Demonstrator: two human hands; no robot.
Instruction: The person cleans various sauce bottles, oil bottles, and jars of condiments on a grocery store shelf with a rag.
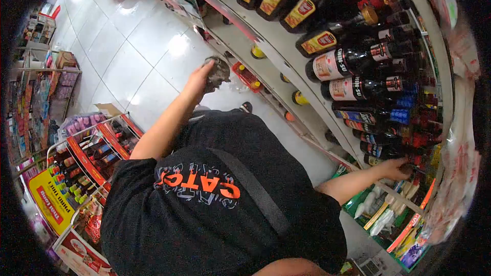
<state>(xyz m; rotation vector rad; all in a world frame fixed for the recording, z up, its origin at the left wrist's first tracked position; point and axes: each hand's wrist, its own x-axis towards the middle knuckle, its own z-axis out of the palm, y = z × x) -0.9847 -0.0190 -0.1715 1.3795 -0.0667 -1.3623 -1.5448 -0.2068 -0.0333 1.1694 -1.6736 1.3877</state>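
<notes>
My left hand is raised over the floor, closed on a crumpled dark grey cloth. At the right, my right hand reaches to the lower end of a row of dark bottles on a shelf. Its fingers are curled around the dark top of a bottle. Beside that hand lie more dark sauce bottles, seen from above with their caps toward the right. Further up the same shelf are bottles with pink and white labels and others with yellow and red labels.
Lower shelf levels hold yellow-capped items. A rack of packaged goods is below my right hand. At the left are a display of bottles and a yellow sign. White floor tiles stretch between the shelves.
</notes>
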